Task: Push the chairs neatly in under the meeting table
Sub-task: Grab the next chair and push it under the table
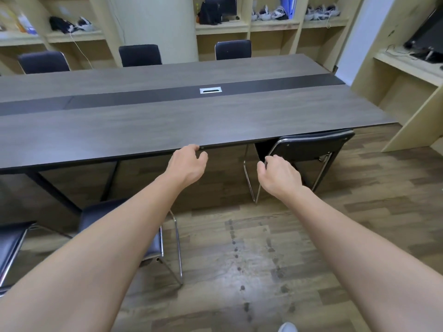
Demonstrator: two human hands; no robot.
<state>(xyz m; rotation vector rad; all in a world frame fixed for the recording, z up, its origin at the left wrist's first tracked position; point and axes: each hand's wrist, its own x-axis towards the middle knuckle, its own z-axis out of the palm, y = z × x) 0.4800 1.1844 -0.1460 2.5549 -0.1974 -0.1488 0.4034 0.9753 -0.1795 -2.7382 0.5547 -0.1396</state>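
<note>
The long grey meeting table (167, 125) spans the view. On its near side at the right, a black chair (311, 146) with a chrome frame stands tucked in, its backrest just under the table edge. My right hand (279, 174) curls its fingers round the left chrome edge of that backrest. In front of the table's near edge hangs my left hand (189, 164), fingers loosely curled and holding nothing. A second black chair (157, 243) stands pulled out from the table at the lower left, partly hidden by my left forearm. A third chair (9, 245) shows at the far left edge.
Three black chairs (140, 55) stand pushed in along the table's far side. Behind them are beige shelves (249, 27) with bags and headsets. A desk (407, 65) with a monitor is at the right. Wooden floor (251, 259) lies open below my arms.
</note>
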